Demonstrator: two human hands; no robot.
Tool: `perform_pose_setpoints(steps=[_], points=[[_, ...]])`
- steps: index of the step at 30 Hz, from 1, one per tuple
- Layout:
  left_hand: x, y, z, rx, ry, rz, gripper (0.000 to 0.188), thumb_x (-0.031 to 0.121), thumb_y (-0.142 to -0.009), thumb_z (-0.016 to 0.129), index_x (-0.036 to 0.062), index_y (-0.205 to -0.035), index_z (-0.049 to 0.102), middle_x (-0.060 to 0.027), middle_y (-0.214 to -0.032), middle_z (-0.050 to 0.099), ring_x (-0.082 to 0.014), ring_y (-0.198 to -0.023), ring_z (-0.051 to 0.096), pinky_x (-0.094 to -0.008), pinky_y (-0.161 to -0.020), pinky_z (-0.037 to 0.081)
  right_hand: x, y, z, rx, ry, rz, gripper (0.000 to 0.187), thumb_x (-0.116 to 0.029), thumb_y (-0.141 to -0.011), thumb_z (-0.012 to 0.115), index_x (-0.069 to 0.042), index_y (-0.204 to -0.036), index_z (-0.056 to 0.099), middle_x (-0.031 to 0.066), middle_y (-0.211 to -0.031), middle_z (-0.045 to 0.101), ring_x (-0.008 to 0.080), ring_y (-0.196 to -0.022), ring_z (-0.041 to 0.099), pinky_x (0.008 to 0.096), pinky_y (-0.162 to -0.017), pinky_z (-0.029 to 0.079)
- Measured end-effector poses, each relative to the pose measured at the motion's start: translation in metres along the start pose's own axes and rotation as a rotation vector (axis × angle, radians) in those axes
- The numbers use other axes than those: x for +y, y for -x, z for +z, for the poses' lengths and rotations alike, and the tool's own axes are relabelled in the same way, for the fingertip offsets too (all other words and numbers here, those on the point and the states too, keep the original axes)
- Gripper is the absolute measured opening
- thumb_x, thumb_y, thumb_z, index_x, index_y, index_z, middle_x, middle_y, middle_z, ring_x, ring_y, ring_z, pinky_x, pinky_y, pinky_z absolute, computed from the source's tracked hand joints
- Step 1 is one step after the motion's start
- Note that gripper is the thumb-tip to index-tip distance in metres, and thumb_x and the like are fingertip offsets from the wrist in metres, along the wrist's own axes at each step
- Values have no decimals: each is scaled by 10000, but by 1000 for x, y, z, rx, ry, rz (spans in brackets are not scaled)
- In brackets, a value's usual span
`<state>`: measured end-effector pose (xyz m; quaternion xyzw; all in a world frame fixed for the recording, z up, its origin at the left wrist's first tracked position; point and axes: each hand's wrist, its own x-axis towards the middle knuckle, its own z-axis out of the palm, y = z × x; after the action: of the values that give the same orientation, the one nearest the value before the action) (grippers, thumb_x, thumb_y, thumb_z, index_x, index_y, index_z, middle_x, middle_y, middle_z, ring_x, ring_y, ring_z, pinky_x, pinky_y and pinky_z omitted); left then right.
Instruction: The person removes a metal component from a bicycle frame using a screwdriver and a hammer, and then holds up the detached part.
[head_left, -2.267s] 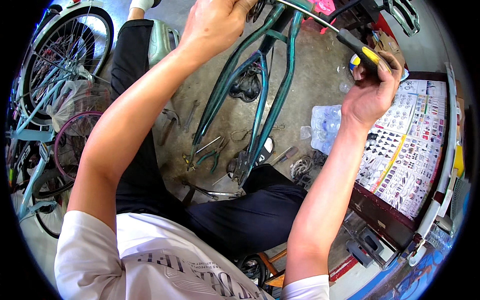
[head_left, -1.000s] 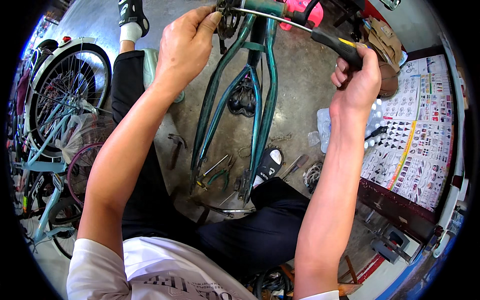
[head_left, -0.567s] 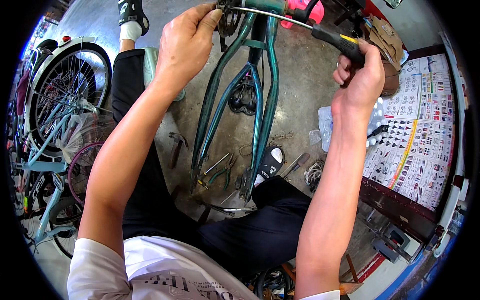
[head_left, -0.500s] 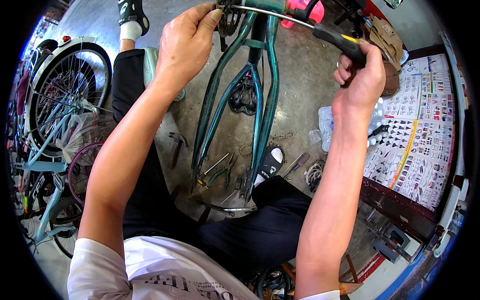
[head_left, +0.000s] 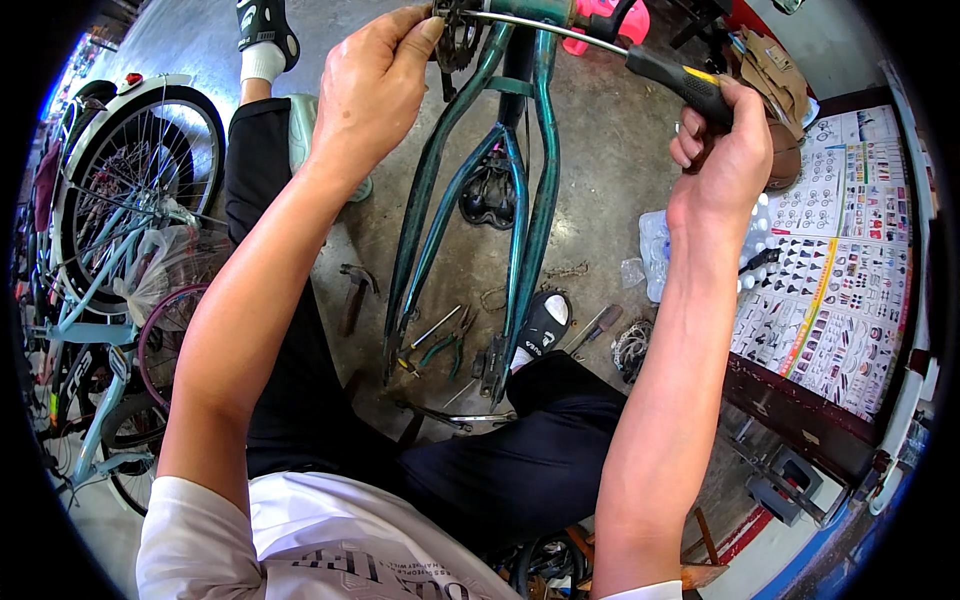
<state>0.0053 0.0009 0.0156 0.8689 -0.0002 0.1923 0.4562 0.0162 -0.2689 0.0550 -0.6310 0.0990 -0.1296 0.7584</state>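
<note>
on the floor between the seated legs, nearest of all: pliers [head_left: 447, 350], a hammer [head_left: 352, 297] off to the left, a coil of wire [head_left: 631, 347] to the right. standing up from there, a green bike frame [head_left: 520, 220], rear ends down by the shoe, stays running away and upward to the bracket at the top edge. at that far end, left hand [head_left: 375, 85] clenched around the sprocket [head_left: 455, 40], thumb and fingertips pinching its rim. to the right, right hand [head_left: 728, 160] wrapped tight on the black and yellow handle of a screwdriver [head_left: 640, 62]. long axis of the shaft nearly level, pointing leftward from the right grip into the bracket, tip just beside the sprocket. left hand touching the work; right hand well apart, out at the handle end. beyond, a pink stool [head_left: 612, 22].
</note>
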Motion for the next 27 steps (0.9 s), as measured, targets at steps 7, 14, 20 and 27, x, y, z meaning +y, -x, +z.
perform_pose_setpoints(steps=[7,14,20,27], points=[[0,0,0,8,-17,-7,375,310,-1052,602,5,-1246,701,-97,-967,769,-137,-769,719,-282,-694,589,-2,2,1,-13,-16,-2,214,-267,-975,566,-97,-846,561,10,-618,488,87,-494,358,265,-475,266],[-3,-1,1,37,-76,76,360,290,-1048,611,-4,-1236,701,-102,-953,762,-140,-769,717,-280,-684,592,-10,5,1,4,-3,210,242,-353,-997,617,-150,-887,546,-42,-554,391,62,-439,260,262,-439,194],[3,2,6,102,-80,31,272,234,-991,626,28,-1138,728,-240,-978,717,-426,-945,700,-476,-805,551,-11,3,-3,20,34,243,407,-539,-973,668,-159,-892,547,-80,-568,330,41,-458,252,255,-452,163],[2,6,6,156,-147,170,237,150,-951,650,27,-1151,684,-196,-951,660,-428,-864,670,-513,-715,540,3,-8,2,-71,-138,42,359,-313,-1016,678,-73,-1255,555,-23,-889,512,56,-664,441,234,-565,320]])
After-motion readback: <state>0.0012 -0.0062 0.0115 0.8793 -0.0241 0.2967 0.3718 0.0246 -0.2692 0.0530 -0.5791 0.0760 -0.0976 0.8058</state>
